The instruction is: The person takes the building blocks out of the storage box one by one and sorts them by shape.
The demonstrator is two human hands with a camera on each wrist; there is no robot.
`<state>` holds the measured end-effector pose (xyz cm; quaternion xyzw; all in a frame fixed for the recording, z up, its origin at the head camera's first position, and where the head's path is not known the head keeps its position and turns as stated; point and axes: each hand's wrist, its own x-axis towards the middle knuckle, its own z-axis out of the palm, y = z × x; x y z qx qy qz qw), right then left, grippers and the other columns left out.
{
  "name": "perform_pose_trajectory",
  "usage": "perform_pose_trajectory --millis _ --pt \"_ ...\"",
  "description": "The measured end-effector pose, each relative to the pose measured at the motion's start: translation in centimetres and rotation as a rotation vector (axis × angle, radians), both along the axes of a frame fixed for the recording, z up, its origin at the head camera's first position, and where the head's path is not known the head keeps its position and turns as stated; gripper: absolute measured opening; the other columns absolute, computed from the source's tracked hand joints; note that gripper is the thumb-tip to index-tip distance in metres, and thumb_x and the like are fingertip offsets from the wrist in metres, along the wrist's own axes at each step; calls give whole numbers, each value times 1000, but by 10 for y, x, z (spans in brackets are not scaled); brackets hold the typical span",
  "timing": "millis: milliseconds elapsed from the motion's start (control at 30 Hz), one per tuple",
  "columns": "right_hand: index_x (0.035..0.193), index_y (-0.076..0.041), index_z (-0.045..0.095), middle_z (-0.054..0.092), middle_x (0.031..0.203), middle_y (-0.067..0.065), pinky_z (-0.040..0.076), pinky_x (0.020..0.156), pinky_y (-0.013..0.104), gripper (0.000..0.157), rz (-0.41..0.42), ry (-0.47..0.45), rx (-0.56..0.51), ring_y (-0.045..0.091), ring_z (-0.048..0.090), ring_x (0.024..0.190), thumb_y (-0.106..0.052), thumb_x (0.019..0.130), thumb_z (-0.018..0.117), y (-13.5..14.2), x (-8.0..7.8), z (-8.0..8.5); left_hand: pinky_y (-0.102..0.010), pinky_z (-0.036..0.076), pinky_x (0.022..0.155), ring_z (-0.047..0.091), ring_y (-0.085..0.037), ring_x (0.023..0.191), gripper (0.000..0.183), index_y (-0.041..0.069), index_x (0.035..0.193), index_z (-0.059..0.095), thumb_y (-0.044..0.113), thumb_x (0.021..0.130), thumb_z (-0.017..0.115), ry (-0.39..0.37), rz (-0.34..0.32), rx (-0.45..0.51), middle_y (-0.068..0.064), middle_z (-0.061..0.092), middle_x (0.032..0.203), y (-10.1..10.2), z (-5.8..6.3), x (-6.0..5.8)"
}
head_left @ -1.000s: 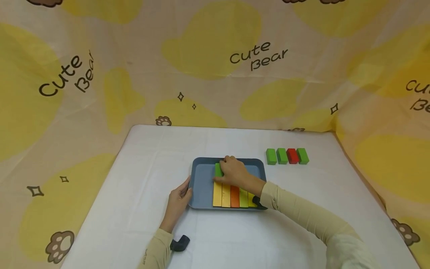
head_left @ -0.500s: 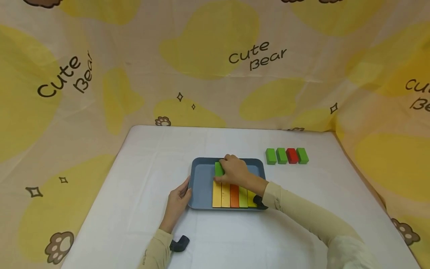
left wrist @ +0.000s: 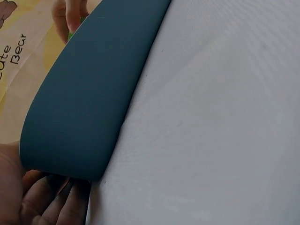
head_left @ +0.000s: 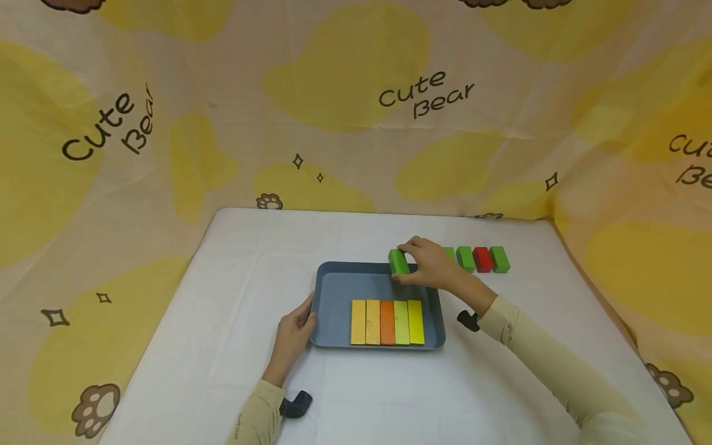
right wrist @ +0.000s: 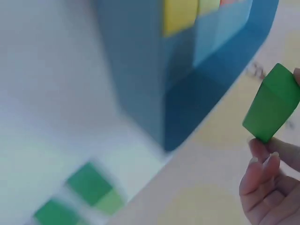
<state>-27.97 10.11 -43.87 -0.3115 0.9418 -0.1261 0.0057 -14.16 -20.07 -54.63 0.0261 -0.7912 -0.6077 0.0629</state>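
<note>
My right hand [head_left: 436, 264] pinches a green block [head_left: 398, 262] between thumb and fingers, above the back rim of the blue-grey tray [head_left: 334, 287]. The right wrist view also has this green block [right wrist: 273, 104], tilted in the fingertips. At the tray's left side, my left hand [head_left: 293, 337] grips the edge; in the left wrist view its fingers [left wrist: 51, 199] curl at the tray's corner. Along the front of the tray lies a row of several blocks, side by side: two light wooden ones, an orange block [head_left: 387, 322], a lime one and a yellow block [head_left: 416, 322].
Right of the tray's back corner stands a short row of green blocks [head_left: 465, 259] with one red block [head_left: 483, 259] among them. The white tabletop [head_left: 378, 395] surrounds the tray. A patterned cloth [head_left: 345, 74] hangs behind and at the sides.
My right hand has lifted the green block from behind the row and carried it right and back. The row in the tray is now uncovered. My left hand stays on the tray.
</note>
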Motion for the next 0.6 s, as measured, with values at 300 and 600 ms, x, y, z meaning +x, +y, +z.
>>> perform_pose_trajectory --millis 300,600 --pt "134 0 57 58 129 23 57 88 54 73 -144 10 46 38 59 112 -48 81 74 95 -24 13 -29 43 107 46 -27 136 46 -1 142 47 0 97 54 7 -16 -4 -17 47 147 5 6 -1" --pt "137 4 52 45 142 30 42 104 67 74 -198 -69 68 48 42 129 -44 84 74 188 -43 8 -32 44 107 46 -29 135 46 -6 142 45 0 97 54 -31 -12 -28 -21 47 145 6 29 8"
